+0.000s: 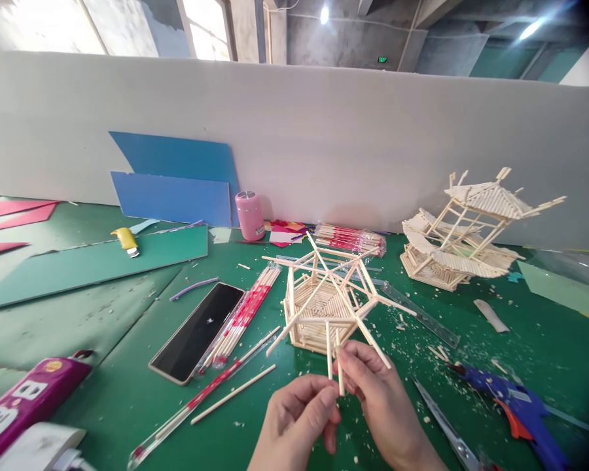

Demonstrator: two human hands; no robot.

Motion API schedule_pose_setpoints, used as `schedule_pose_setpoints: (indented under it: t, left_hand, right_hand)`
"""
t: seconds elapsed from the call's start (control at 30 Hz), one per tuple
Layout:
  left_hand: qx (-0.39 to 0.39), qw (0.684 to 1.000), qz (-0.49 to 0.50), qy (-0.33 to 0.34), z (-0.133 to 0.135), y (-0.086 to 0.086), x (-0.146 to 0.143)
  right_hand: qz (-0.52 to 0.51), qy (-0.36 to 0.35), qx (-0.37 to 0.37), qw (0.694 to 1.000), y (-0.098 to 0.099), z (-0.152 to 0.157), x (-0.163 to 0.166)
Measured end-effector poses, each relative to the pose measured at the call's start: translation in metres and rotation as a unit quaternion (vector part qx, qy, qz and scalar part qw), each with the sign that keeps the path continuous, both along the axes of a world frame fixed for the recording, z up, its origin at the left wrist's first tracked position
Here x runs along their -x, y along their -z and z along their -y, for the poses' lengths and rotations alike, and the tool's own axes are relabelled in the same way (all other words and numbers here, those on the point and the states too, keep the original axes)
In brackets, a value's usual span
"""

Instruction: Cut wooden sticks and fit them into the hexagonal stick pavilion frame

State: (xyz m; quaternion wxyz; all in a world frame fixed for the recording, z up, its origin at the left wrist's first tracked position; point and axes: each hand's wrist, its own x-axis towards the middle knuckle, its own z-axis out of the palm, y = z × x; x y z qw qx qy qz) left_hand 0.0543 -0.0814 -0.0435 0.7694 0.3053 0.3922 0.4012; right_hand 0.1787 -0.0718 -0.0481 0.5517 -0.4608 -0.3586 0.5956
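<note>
My left hand (302, 412) is closed in a pinch at the lower end of a thin wooden stick (329, 350). Close beside it, my right hand (373, 386) has thumb and fingers closed on a second short wooden stick (341, 376). Both sticks rise toward the near rim of a stick-built frame (299, 320), which has a ribbed floor and long sticks crossing over its top. Whether either stick touches the rim I cannot tell. Part of the frame's near right side is hidden by my right fingers.
A roofed stick pavilion (485, 242) stands back right. Scissors (444, 422) and a blue glue gun (513, 405) lie at right. Left are a phone (199, 333), bagged sticks (248, 314), a loose stick (233, 394) and a yellow cutter (125, 241). A pink flask (250, 216) stands behind.
</note>
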Motion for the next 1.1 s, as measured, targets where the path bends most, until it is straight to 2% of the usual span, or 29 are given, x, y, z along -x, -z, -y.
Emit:
schedule_pose_setpoints:
  t: [0.2,0.4,0.77,1.1]
  left_hand:
    - [-0.002,0.999,-0.023,-0.024,-0.008,-0.007,0.000]
    - [-0.010,0.999,-0.039,-0.022,-0.013,-0.008,-0.004]
    - [-0.052,0.995,-0.086,-0.011,-0.016,-0.014,-0.005]
    - [-0.045,0.995,-0.090,0.006,-0.017,-0.009,-0.002]
  right_hand:
    - [-0.012,-0.017,-0.018,1.000,0.001,-0.006,0.000]
    - [0.006,-0.016,-0.023,1.000,0.005,-0.007,0.001]
    - [-0.032,-0.032,-0.012,0.999,0.003,-0.007,0.005]
    - [-0.002,-0.016,-0.022,1.000,0.000,-0.007,0.004]
